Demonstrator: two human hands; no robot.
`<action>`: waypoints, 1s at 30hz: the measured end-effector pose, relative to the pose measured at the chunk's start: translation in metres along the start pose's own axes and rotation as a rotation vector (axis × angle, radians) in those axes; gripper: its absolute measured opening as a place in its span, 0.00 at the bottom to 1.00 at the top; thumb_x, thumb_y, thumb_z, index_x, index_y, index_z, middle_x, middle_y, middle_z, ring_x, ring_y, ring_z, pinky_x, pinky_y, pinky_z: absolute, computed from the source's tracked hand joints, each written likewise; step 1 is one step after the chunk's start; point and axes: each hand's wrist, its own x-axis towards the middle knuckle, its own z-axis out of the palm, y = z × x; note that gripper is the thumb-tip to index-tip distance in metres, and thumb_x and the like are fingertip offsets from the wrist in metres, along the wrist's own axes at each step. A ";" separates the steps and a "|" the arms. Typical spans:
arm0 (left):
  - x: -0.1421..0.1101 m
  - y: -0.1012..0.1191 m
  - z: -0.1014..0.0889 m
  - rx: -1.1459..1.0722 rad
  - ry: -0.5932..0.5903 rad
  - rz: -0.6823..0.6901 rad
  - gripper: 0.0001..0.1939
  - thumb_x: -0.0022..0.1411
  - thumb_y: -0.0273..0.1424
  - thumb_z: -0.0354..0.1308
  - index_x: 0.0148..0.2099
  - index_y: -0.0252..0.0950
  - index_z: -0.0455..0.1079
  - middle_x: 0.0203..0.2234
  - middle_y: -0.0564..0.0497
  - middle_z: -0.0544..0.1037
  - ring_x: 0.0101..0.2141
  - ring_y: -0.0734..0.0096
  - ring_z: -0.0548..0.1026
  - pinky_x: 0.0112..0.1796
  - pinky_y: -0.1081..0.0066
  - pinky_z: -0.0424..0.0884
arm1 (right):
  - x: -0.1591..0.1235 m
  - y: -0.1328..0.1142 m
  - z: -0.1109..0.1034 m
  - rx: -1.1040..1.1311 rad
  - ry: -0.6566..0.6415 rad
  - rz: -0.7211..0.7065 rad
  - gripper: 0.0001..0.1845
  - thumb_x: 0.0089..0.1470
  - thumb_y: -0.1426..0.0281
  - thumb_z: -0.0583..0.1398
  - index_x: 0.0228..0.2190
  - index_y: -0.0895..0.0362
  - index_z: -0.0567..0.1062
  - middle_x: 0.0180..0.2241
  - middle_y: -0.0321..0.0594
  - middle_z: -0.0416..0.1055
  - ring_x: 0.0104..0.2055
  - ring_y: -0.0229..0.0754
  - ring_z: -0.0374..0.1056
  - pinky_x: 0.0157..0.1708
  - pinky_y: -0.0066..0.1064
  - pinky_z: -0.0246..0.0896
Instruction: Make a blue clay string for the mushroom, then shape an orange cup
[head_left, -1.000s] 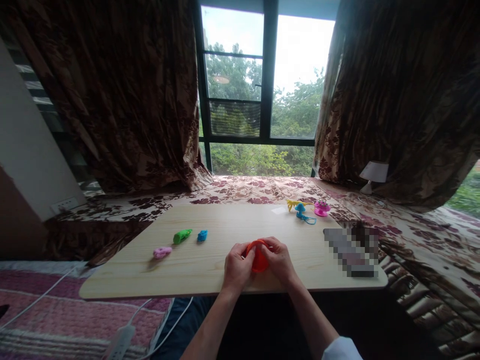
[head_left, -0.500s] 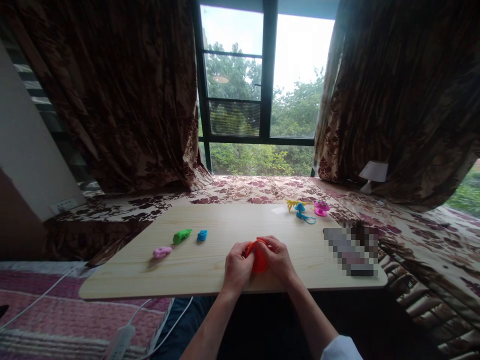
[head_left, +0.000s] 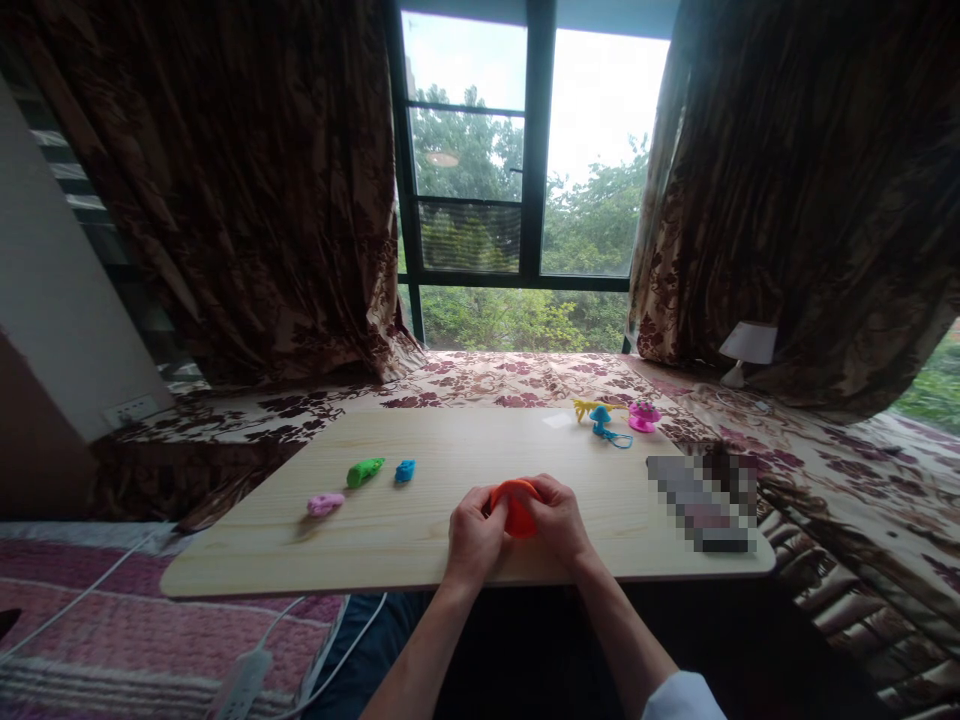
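Observation:
Near the front edge of the table, my left hand (head_left: pixel 475 532) and my right hand (head_left: pixel 559 518) are both closed on a round orange piece (head_left: pixel 520 520). It looks like a shallow bowl with a raised rim, and its exact kind I cannot make out. My thumbs press on its near face, while the fingers behind it are hidden. To the left on the table lie a small blue piece (head_left: pixel 405 470), a green piece (head_left: pixel 365 471) and a light pink piece (head_left: pixel 325 504), all apart from my hands.
At the table's (head_left: pixel 247 560) far right are a blue mushroom-shaped toy (head_left: pixel 600 418), a yellow toy (head_left: pixel 582 411) and a bright pink toy (head_left: pixel 643 416). A blurred-out dark object (head_left: pixel 701 505) lies at the right edge. A white lamp (head_left: pixel 748 345) stands beyond.
Between my hands the orange piece has opened from a bunched shape into a wider, bowl-like round. My thumbs have spread apart slightly; the other objects have stayed put.

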 end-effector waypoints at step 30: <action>-0.001 0.003 -0.001 0.031 0.005 0.029 0.11 0.55 0.33 0.51 0.35 0.36 0.73 0.29 0.49 0.76 0.32 0.68 0.73 0.36 0.70 0.68 | 0.000 -0.003 0.001 0.012 -0.047 -0.036 0.10 0.51 0.71 0.56 0.34 0.56 0.77 0.32 0.39 0.72 0.34 0.40 0.68 0.35 0.29 0.64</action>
